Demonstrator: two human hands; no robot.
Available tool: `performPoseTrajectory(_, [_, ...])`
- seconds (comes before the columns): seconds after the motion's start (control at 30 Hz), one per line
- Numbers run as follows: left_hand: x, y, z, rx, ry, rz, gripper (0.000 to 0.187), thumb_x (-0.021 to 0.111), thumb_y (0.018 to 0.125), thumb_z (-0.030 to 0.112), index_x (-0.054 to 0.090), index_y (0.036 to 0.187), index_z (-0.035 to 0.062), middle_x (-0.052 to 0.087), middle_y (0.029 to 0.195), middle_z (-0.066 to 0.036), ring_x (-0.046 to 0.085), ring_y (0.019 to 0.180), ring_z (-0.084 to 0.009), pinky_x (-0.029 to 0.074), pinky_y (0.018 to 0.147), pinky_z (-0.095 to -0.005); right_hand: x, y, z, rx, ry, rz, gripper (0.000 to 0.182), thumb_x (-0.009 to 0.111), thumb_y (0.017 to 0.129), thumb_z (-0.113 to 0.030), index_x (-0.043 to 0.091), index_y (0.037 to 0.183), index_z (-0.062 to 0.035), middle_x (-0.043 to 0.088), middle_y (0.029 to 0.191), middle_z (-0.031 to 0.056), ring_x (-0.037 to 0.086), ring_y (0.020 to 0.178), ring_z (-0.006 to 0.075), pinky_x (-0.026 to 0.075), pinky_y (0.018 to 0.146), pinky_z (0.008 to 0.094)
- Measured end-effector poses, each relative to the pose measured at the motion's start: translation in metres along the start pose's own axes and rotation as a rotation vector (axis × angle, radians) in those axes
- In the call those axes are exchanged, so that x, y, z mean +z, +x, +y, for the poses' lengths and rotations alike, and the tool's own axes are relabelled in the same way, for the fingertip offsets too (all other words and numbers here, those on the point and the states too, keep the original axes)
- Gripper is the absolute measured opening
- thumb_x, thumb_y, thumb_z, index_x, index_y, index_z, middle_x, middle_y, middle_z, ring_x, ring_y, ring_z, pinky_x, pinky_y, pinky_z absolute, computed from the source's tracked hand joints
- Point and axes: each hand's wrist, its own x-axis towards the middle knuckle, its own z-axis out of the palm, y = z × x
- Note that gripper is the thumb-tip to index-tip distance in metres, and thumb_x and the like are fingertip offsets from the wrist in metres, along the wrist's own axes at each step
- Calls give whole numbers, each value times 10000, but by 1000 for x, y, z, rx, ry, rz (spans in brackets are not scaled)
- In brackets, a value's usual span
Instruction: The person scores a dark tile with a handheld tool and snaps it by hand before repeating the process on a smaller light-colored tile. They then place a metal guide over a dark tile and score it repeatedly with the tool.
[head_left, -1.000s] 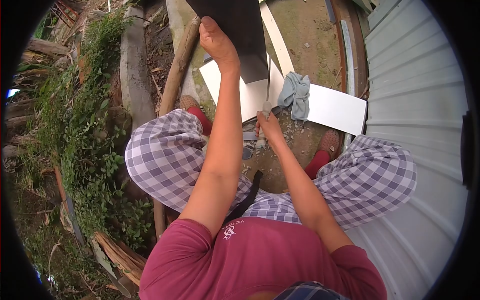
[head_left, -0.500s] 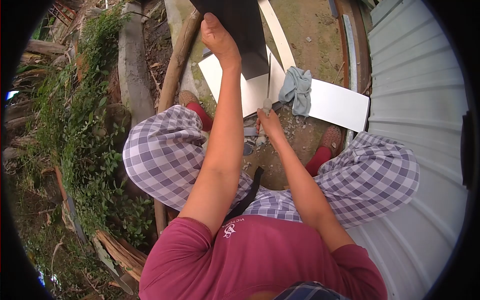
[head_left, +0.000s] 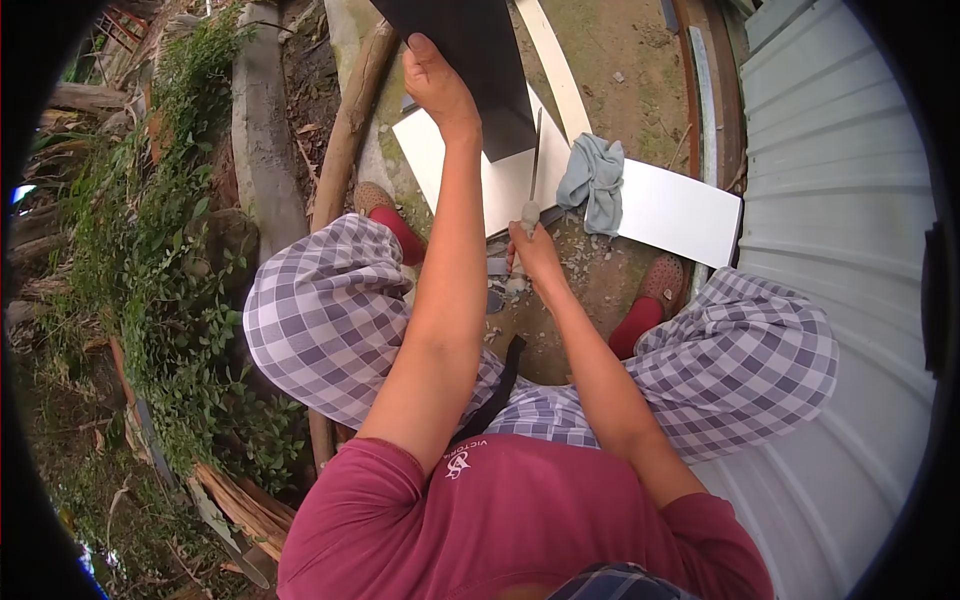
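My left hand (head_left: pixel 438 92) grips the edge of a long dark panel (head_left: pixel 480 70), thumb on its face and the other fingers hidden. Closed round the pale handle of a thin metal tool (head_left: pixel 537 155) is my right hand (head_left: pixel 535 250). The tool's long shaft points away from me, beside the near end of the dark panel. White panels (head_left: pixel 505 195) lie beneath them. A crumpled grey-blue cloth (head_left: pixel 592 182) rests at the left end of another white board (head_left: pixel 680 210), right of the tool.
A wooden pole (head_left: pixel 350 130) runs along the left, with a concrete edge (head_left: pixel 265 130) and green plants (head_left: pixel 180 330) beyond. Corrugated metal sheeting (head_left: pixel 840 180) stands on the right. A pale curved strip (head_left: pixel 552 65) lies ahead, and small stones are scattered between my feet.
My right hand and the tool handle have shifted slightly left and toward me. My left hand and the dark panel have barely moved.
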Motion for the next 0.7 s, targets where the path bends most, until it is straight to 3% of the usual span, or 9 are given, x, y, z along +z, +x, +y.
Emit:
performPoseTrajectory(0.5, [1,4,-9,-11,-26,7,583,403,895,586,315,646,66,301,620,20,295,601,-107,299,552,-275,-3,1,2,31,22,15,269,495,920,-277,457,1006,-25,476,681,34,495,545,121,436,456,284])
performPoseTrajectory(0.7, [0,2,-7,-1,-17,10,583,403,894,587,302,646,69,292,618,20,288,597,-108,296,545,-276,3,-3,-10,-126,-33,26,246,483,924,-270,449,953,-29,470,682,36,493,538,128,448,459,281])
